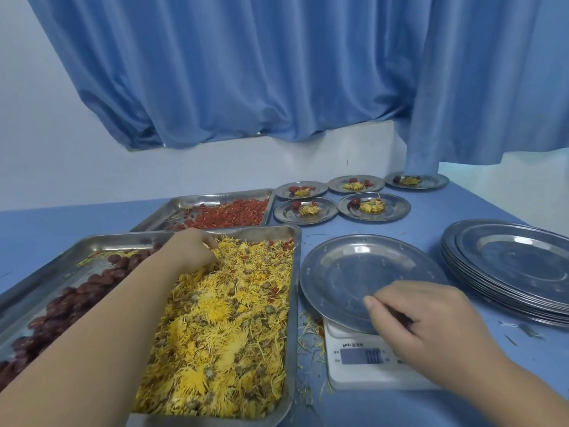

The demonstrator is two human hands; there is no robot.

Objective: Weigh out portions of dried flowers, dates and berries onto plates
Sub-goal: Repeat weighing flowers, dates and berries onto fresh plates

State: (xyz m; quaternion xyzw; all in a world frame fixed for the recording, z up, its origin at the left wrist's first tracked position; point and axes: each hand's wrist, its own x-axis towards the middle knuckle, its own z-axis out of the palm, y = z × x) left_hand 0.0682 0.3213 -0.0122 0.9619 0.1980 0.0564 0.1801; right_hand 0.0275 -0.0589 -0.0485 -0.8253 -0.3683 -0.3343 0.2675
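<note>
A large steel tray (296, 272) holds dark red dates (70, 300) on its left side and yellow dried flowers (221, 328) on its right. My left hand (191, 251) reaches across the dates, and its fingers are closed in the flowers at the far end of the pile. An empty steel plate (354, 272) sits on a white digital scale (363, 362) whose display reads 0.0. My right hand (421, 322) grips the plate's near rim, with the thumb lying on top. Behind the large tray, a second tray (172, 208) holds red berries (234, 214).
Several small plates (374, 208) with portions of flowers and dates stand at the back of the blue table. A stack of empty plates (508, 266) sits at the right. Loose petals (309, 331) lie between the tray and the scale. A blue curtain (277, 72) hangs behind.
</note>
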